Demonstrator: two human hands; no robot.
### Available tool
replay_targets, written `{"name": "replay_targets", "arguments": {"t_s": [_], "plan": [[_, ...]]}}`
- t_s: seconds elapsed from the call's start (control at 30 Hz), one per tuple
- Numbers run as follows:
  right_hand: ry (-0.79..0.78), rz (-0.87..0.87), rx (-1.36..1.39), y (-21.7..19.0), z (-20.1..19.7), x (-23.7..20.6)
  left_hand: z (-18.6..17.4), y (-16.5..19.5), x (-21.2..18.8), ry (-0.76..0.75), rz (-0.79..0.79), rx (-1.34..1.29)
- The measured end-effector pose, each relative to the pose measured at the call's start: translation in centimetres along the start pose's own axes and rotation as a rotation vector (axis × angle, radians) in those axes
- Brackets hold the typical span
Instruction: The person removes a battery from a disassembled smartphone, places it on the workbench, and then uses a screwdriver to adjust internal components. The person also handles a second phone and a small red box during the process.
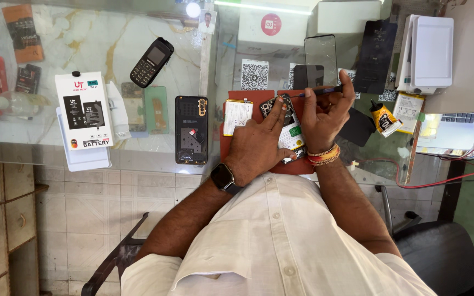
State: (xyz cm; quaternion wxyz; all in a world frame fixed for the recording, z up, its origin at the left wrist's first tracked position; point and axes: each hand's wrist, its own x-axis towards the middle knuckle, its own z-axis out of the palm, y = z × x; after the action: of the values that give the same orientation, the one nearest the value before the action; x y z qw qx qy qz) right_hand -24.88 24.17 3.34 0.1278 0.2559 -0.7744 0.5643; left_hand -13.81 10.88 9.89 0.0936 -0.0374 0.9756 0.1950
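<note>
An opened smartphone (287, 127) with its back off lies on a red mat (248, 98) on the glass counter. My left hand (256, 147), with a black watch on the wrist, presses two fingers onto the phone's upper part. My right hand (325, 112), with coloured bracelets on the wrist, is closed around a thin blue-handled screwdriver (319, 91) whose tip points left toward the phone's top edge. A white flat battery (237, 115) rests on the mat just left of the phone.
Left of the mat lie a black phone back panel (191, 130), a green circuit part (155, 108), a black keypad phone (152, 62) and a white battery box (84, 111). A glue tube (383, 118), glass screen protector (320, 60) and white boxes (428, 52) sit to the right; red wires (456, 178) hang nearby.
</note>
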Motion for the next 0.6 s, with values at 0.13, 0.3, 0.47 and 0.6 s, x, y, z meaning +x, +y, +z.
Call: {"name": "replay_targets", "arguments": {"t_s": [0.13, 0.3, 0.47, 0.6], "plan": [[-0.053, -0.133, -0.062, -0.9, 0.2, 0.6, 0.0, 0.0, -0.1, 0.006, 0.005, 0.004], [-0.178, -0.353, -0.184, -2.9, -0.4, 2.2, -0.1, 0.0, -0.3, 0.029, 0.006, 0.004], [-0.256, -0.497, -0.276, -4.9, -1.0, 3.9, 0.0, -0.1, -0.4, 0.035, 0.000, 0.001], [-0.272, -0.399, -0.414, -5.9, -1.0, 4.4, 0.1, -0.3, -0.6, 0.058, 0.016, 0.002]]}}
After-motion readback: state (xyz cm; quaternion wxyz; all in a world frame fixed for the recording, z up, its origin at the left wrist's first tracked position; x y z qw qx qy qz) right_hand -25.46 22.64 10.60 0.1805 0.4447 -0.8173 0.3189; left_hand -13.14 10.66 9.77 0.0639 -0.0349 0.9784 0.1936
